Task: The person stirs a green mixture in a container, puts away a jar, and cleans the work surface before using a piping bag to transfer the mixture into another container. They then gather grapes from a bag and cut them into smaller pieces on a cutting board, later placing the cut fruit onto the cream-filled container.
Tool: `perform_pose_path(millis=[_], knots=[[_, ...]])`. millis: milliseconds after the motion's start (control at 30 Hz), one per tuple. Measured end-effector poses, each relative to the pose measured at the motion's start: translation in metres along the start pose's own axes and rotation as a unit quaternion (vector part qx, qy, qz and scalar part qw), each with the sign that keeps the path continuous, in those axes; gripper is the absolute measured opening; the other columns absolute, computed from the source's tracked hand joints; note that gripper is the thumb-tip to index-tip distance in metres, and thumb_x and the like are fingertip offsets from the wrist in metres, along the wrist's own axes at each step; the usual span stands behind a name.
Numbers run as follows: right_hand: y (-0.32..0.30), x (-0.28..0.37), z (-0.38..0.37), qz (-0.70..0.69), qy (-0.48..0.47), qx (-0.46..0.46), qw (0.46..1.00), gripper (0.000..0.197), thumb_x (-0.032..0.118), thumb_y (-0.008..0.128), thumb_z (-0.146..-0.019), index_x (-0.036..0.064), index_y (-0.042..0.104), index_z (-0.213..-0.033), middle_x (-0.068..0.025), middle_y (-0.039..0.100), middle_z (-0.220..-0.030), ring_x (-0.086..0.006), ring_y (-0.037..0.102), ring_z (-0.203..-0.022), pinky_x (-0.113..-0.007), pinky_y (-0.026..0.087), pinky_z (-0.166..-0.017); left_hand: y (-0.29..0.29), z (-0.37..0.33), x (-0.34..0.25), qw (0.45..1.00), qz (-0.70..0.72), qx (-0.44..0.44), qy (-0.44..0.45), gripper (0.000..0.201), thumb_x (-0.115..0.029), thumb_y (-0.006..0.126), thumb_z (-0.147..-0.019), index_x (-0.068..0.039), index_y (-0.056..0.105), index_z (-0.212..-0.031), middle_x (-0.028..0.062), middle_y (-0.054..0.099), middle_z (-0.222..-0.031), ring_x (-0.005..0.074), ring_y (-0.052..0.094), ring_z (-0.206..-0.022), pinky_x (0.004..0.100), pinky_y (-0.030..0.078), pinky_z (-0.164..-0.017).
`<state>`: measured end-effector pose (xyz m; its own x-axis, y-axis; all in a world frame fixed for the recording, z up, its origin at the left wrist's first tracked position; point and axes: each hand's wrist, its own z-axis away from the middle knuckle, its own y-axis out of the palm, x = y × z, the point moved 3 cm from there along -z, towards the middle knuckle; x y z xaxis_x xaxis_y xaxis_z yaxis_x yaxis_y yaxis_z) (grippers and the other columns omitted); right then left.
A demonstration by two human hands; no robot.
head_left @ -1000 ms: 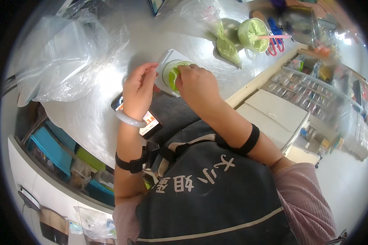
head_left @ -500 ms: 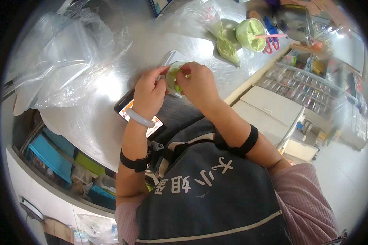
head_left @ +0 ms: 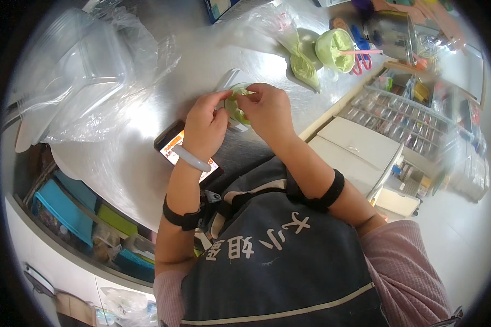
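Note:
A small, round, clear-walled cup point(head_left: 238, 115) with green, creamy filling stands on a flat white device point(head_left: 227, 79) on the metal table. My left hand point(head_left: 206, 122) curls its thumb and fingers against the cup's left side. At the top of the cup, my right hand point(head_left: 266, 109) pinches its thumb and fingers together over the filling; what lies between the fingertips is hidden. Just below my left hand lies a phone point(head_left: 170, 136) with its screen lit, partly covered by my wrist and its pale bangle.
Beyond my right hand lie a piping bag point(head_left: 304, 68) of green cream, a bowl point(head_left: 323, 49) with a pink-handled tool, and red-handled scissors point(head_left: 366, 64). Clear plastic containers point(head_left: 76, 65) in wrap sit left. A white box point(head_left: 354, 144) and compartment trays point(head_left: 398, 117) flank the right edge.
Both hands have shifted very slightly to the right and stay at the cup. My right fingertips have changed position a little over the filling.

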<state>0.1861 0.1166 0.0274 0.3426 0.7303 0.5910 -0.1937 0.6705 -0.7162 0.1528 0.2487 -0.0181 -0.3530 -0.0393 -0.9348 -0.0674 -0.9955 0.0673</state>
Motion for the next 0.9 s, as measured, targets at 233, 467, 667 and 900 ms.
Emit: perform_pose_path(millis=[233,467,667,900], knots=[[-0.004,0.004,0.002,0.010,-0.017,0.005,1.000,0.032,0.013,0.064,-0.079,-0.0086,0.061,-0.103,-0.0176,0.068,-0.078,-0.0183,0.066,-0.064,-0.029,0.051,-0.059,0.000,0.000,-0.004,0.999,-0.016,-0.007,0.033,0.041,0.003,0.043,-0.080,-0.001,0.056,-0.118,0.0101,0.063,-0.105,0.0134,0.062,-0.069,0.0268,0.052,-0.064],[-0.046,0.036,0.029,0.081,-0.122,0.060,0.987,0.024,0.012,0.063,-0.076,-0.0022,0.065,-0.095,-0.0179,0.066,-0.077,-0.0309,0.066,-0.070,-0.037,0.052,-0.064,-0.021,0.029,-0.026,0.975,0.162,-0.096,-0.117,0.028,-0.017,0.045,-0.092,-0.004,0.058,-0.113,0.0086,0.063,-0.097,0.0147,0.059,-0.067,0.0256,0.043,-0.054],[-0.049,0.041,0.043,-0.054,-0.245,0.112,0.961,0.023,0.015,0.069,-0.076,0.0055,0.065,-0.096,-0.0105,0.065,-0.082,-0.0252,0.066,-0.066,-0.035,0.052,-0.060,-0.003,0.059,-0.044,0.813,0.567,-0.013,-0.133,0.051,-0.044,0.037,-0.094,-0.001,0.055,-0.115,0.0070,0.060,-0.099,0.0168,0.054,-0.088,0.0287,0.042,-0.070],[-0.066,0.038,0.053,-0.047,-0.472,0.187,0.860,0.034,0.009,0.075,-0.068,0.0064,0.065,-0.100,-0.0069,0.063,-0.093,-0.0195,0.062,-0.072,-0.026,0.052,-0.059,0.028,0.081,-0.060,0.787,0.605,-0.013,-0.120,0.050,-0.040,0.038,-0.095,0.001,0.050,-0.121,0.0089,0.057,-0.107,0.0197,0.051,-0.099,0.0322,0.040,-0.087]])
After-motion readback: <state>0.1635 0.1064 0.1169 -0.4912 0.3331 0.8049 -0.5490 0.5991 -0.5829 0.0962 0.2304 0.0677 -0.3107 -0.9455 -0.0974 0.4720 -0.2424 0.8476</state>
